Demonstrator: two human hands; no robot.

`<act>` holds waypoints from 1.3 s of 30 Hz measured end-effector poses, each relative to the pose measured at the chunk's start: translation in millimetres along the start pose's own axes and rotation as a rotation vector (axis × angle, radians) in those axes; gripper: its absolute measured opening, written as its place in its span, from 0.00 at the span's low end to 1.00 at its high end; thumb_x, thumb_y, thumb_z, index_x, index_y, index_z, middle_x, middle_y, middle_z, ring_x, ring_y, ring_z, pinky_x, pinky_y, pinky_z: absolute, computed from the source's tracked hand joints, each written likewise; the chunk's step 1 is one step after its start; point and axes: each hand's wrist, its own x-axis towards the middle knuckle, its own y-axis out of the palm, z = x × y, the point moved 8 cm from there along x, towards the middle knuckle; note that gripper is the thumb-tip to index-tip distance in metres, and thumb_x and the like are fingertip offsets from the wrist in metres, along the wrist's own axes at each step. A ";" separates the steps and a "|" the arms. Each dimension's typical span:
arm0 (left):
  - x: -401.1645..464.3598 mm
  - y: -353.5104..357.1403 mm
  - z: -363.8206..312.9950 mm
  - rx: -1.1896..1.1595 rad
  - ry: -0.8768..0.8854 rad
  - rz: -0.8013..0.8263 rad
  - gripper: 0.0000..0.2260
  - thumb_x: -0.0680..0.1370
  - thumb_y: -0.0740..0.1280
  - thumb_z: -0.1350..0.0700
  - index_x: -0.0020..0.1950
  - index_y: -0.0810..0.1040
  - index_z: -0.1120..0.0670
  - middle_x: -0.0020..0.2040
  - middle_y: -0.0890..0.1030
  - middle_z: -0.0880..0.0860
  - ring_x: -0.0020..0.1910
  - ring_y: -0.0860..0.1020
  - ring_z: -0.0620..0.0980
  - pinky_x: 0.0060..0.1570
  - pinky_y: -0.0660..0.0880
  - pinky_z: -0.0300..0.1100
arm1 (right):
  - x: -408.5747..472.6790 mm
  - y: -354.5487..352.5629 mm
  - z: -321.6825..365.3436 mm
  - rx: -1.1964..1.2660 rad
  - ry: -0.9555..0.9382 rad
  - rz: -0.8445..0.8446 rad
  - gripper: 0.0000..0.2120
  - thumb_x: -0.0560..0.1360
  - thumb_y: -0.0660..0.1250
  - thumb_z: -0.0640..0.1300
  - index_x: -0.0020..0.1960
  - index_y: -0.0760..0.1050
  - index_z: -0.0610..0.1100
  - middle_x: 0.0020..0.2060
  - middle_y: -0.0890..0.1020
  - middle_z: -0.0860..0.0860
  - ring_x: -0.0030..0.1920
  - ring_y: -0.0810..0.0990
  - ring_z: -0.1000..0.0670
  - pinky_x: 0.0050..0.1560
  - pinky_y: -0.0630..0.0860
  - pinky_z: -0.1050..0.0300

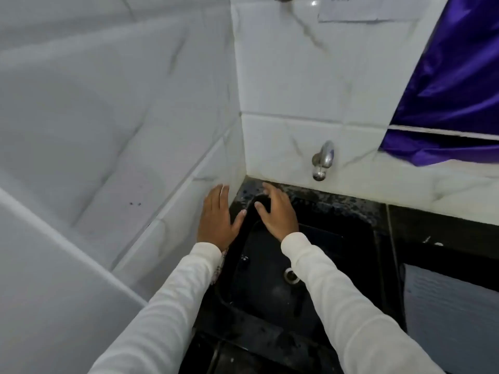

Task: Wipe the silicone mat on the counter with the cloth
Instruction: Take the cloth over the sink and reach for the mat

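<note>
My left hand (216, 217) is stretched flat, fingers apart, over the left rim of a black sink, close to the tiled side wall, and holds nothing. My right hand (278, 211) hovers open over the sink's back left corner, also with nothing in it. Under my left sleeve a bit of patterned cloth (219, 265) shows at the sink's left edge; most of it is hidden by my arm. A pale grey ribbed mat (448, 314) lies on the dark counter at the right edge of view, apart from both hands.
The black sink (359, 238) has a metal drain (291, 276) in its floor. A chrome tap (322, 160) sticks out of the white tiled back wall above it. Purple fabric (448, 85) hangs at the upper right. White tiled walls close in the left side.
</note>
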 end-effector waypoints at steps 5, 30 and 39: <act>-42.1 28.9 33.1 0.031 -0.065 0.148 0.32 0.80 0.58 0.40 0.78 0.57 0.57 0.76 0.63 0.57 0.75 0.62 0.56 0.73 0.63 0.50 | -39.7 92.4 -13.9 0.013 0.147 0.350 0.30 0.76 0.65 0.52 0.74 0.59 0.48 0.67 0.71 0.47 0.67 0.69 0.45 0.63 0.71 0.47; -99.7 102.7 107.3 -0.177 -0.559 0.352 0.24 0.75 0.63 0.59 0.72 0.65 0.61 0.64 0.75 0.63 0.61 0.75 0.63 0.61 0.72 0.52 | -101.5 242.5 -64.2 0.523 0.885 0.462 0.13 0.68 0.71 0.35 0.41 0.71 0.50 0.35 0.79 0.49 0.39 0.79 0.46 0.45 0.78 0.50; -92.6 106.7 97.2 -0.341 -0.696 0.340 0.27 0.69 0.74 0.56 0.66 0.71 0.57 0.57 0.81 0.56 0.56 0.79 0.58 0.57 0.76 0.48 | -107.2 205.7 -60.6 0.814 0.936 0.446 0.15 0.71 0.70 0.29 0.55 0.73 0.38 0.42 0.80 0.43 0.39 0.78 0.45 0.36 0.74 0.54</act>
